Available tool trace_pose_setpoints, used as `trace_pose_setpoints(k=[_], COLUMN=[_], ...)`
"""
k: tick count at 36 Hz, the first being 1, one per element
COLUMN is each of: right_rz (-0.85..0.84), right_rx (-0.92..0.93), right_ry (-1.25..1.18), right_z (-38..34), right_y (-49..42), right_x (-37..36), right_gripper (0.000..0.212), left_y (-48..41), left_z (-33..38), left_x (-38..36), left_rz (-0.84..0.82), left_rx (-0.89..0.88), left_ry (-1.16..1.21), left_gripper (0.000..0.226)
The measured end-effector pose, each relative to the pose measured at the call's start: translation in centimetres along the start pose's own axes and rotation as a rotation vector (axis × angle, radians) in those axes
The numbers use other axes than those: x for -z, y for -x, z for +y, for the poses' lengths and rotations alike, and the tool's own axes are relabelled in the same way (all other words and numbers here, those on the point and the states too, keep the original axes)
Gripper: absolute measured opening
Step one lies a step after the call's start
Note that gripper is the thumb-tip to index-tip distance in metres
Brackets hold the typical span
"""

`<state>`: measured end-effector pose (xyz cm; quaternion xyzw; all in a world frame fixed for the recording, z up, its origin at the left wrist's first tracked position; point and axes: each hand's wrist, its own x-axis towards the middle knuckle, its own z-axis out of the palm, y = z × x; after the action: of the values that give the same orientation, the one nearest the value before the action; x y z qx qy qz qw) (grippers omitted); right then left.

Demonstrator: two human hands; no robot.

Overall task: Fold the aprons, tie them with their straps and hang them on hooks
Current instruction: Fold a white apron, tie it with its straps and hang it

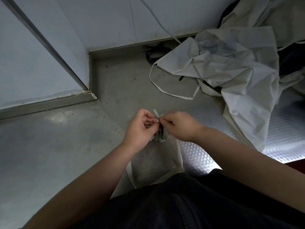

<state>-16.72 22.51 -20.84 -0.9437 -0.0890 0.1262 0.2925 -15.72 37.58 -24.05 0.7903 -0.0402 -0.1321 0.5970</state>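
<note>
**Q:** Which step is shown?
**A:** Tying. The left hand (140, 128) and right hand (179, 126) each pinch the strap (156, 113) above the small folded apron (159, 137), which is held between them over the metal floor (66, 146), mid-scene.
**Q:** What does the next move call for?
**A:** Likely drawing the knot tight, then hanging the bundle — no hook is in view. The loose aprons (231, 66) — heaped far right — appear still unfolded.
</note>
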Motion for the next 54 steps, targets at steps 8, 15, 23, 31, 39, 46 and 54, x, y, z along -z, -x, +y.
trace_pose_setpoints(k=[8,15,23,31,39,46,54], right_rz=[0.079,-0.133,-0.145,-0.111,0.102,0.088,-0.002], right_rx=[-0.157,-0.466,-0.539,-0.413,-0.050,-0.178,-0.344], right_ry=[-0.216,-0.687,-0.859,-0.816,0.048,-0.043,-0.654], right_z=[0.1,0.0,0.2,0.3,1.7,1.9,0.3], right_y=[-0.1,-1.0,-1.2,-0.7,0.0,-0.3,-0.3], right_x=[-1.0,-0.1,0.0,-0.2,0.3,-1.7,-2.1], right_gripper=[0.020,0.018,0.029,0.021,0.026,0.023,0.020], left_y=[0.2,0.5,0.3,0.3,-1.2,-0.4,-0.8], left_z=[0.0,-0.5,-0.4,0.4,2.7,1.4,0.4], left_x=[-0.6,-0.9,-0.5,-0.4,2.2,2.7,2.5], left_rz=[0.095,0.173,0.126,0.057,-0.276,-0.265,-0.294], left_rx=[-0.019,-0.262,-0.464,-0.375,-0.194,-0.192,-0.049], left_ry=[-0.032,-0.262,-0.512,-0.664,-0.734,-0.724,-0.626], left_gripper=[0.028,0.009,0.015,0.010,0.014,0.010,0.085])
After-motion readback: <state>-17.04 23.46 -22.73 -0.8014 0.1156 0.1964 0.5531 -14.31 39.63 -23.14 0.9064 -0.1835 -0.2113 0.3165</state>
